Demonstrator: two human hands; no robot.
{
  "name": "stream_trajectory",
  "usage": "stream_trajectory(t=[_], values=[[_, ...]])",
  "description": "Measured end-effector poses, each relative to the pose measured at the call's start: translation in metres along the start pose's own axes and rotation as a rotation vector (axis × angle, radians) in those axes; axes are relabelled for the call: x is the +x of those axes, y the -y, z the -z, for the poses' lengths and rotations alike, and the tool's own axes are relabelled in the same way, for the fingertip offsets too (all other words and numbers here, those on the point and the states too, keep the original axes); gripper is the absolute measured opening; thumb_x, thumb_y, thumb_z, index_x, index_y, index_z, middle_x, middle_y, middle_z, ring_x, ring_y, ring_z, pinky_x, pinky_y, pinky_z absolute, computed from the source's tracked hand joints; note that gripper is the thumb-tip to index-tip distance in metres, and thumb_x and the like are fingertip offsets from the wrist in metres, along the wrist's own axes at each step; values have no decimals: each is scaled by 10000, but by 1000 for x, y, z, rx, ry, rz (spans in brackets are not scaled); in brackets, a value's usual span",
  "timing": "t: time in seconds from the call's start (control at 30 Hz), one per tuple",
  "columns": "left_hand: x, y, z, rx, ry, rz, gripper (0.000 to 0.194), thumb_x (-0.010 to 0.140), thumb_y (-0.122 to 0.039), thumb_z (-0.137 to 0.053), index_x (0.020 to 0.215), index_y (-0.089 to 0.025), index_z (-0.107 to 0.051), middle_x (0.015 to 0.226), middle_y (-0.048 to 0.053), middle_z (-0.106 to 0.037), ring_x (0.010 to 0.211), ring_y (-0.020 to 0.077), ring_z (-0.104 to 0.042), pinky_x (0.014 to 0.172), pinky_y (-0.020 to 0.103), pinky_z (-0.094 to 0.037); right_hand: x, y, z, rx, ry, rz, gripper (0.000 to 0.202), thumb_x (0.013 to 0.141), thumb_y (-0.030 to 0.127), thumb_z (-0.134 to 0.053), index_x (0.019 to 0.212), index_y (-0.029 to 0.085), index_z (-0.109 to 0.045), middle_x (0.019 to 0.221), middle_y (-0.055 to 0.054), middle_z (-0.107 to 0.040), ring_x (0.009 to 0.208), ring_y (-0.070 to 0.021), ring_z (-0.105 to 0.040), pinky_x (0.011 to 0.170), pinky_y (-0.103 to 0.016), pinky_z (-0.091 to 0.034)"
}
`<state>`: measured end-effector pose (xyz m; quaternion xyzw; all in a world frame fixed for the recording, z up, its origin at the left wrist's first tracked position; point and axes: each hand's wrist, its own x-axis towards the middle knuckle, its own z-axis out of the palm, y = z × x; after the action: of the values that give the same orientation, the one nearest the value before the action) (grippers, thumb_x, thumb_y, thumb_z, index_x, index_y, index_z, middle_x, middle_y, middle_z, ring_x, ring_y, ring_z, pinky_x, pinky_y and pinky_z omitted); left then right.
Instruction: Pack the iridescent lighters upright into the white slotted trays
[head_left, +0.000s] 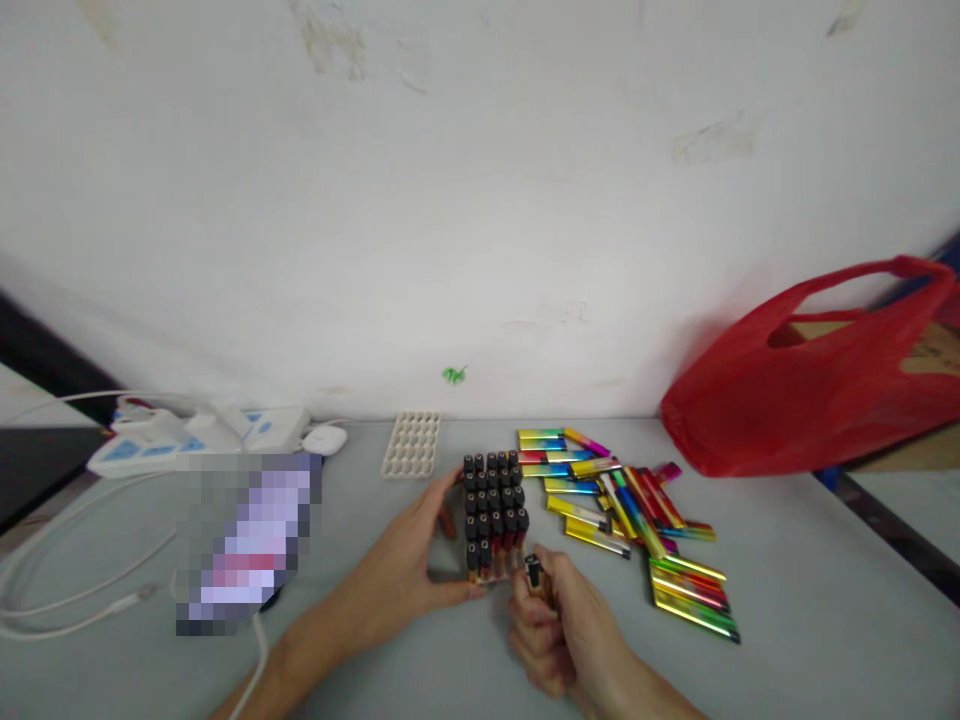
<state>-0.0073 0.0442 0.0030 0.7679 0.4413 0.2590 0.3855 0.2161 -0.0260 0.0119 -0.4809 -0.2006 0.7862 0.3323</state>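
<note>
A clear tray holds several rows of upright lighters with black tops; its front right part has no lighters standing in it. My left hand grips this tray from the left, thumb at the front edge and fingers behind. Just in front of the tray's right corner, my right hand is closed around one upright lighter, its black top showing above the fist. Off to the right lies a loose pile of shiny lighters in yellow, red, blue and green.
Behind the tray lies a white holed plate. At left are a power strip, white cables and a blurred-out phone. A red bag stands at the right against the wall, beside a cardboard box.
</note>
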Motion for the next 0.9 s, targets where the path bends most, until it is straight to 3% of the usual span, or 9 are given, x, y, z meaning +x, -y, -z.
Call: stream_trajectory(t=[0.3, 0.57, 0.9], values=[[0, 3, 0, 6, 9, -15, 1205, 803, -358, -1004, 1770, -312, -287, 1412, 120, -698, 1188, 359, -692, 1098, 530, -562, 3, -3, 5, -14, 42, 37, 611, 1110, 595, -251, 612, 264, -376, 499, 103, -220, 449, -101, -55, 405, -242, -91], [1, 1, 0, -6, 19, -3, 1226, 799, -316, -1001, 1772, -312, -255, 1416, 113, -687, 1197, 350, -680, 1104, 513, -544, -3, 10, -3, 0, 55, -83, 759, 1185, 532, -6, 551, 246, -310, 476, 92, -161, 460, -111, -25, 438, -259, -20], [0, 3, -1, -13, 22, -10, 1180, 820, -332, -976, 1765, -308, -269, 1446, 119, -684, 1209, 348, -681, 1114, 517, -546, 1, 2, 5, -14, 187, -35, 745, 1181, 551, -34, 579, 245, -348, 492, 95, -194, 448, -108, -42, 421, -255, -37]])
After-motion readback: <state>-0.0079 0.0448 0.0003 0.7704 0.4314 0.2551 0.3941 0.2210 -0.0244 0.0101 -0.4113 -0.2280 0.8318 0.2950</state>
